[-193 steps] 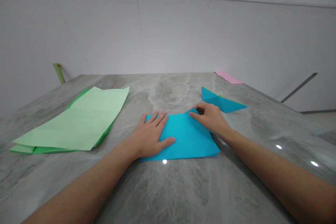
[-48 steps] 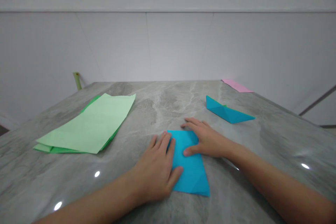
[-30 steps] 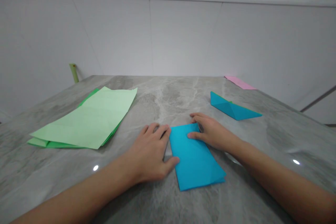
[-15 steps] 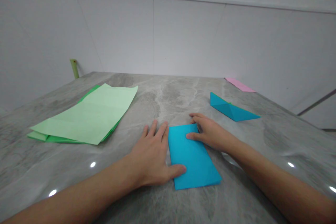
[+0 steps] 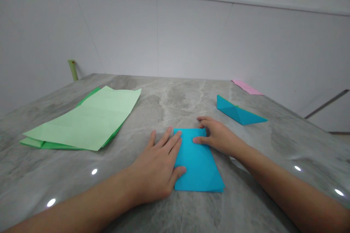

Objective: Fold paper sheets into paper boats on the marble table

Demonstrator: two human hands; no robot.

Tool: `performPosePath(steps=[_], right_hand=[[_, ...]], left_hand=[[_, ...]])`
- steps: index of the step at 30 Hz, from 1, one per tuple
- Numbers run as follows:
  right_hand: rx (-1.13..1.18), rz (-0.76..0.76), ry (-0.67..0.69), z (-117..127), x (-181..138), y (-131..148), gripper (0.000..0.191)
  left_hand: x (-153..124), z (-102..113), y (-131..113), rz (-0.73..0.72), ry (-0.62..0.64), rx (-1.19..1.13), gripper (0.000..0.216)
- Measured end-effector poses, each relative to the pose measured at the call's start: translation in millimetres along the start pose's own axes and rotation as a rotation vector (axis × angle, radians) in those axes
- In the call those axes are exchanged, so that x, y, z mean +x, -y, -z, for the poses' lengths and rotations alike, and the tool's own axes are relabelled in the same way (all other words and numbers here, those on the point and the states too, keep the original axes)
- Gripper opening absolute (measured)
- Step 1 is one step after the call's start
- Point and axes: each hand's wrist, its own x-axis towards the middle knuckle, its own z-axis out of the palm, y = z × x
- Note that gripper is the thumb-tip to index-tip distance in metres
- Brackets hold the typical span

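Together on blue paper [image 5: 197, 167], left hand [image 5: 158, 169] and right hand [image 5: 220, 137], paper boat [image 5: 239, 114] beyond.

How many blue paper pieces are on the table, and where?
2: a folded sheet touched by the left hand and right hand; a boat shape beyond the latter. More may be hidden.

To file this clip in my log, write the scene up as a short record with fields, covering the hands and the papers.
Left hand: spread, touching the left side of the folded four-sided blue paper sheet
Right hand: thumb on top, near that sheet's far right corner; whether it pinches is unclear
Beyond right hand: boat-shaped folded blue paper
Far right edge: flat pink paper piece
Left side: loose stack of light and darker green paper sheets
Surface: grey marbled tabletop
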Motion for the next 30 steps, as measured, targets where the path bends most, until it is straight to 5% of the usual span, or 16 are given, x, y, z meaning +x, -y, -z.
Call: performPosePath(steps=[12,22,30], right_hand=[[-0.036,0.154,-0.115,-1,-18,29,0.016],[0.004,0.450,0.093,-24,-33,37,0.056],[-0.074,0.413,0.160,-28,-35,32,0.070]], left_hand=[[3,8,4,0.043,-0.034,-0.096,0.082],[5,4,9,0.087,-0.151,-0.182,0.077],[0,10,13,0.114,-0.055,-0.198,0.071]])
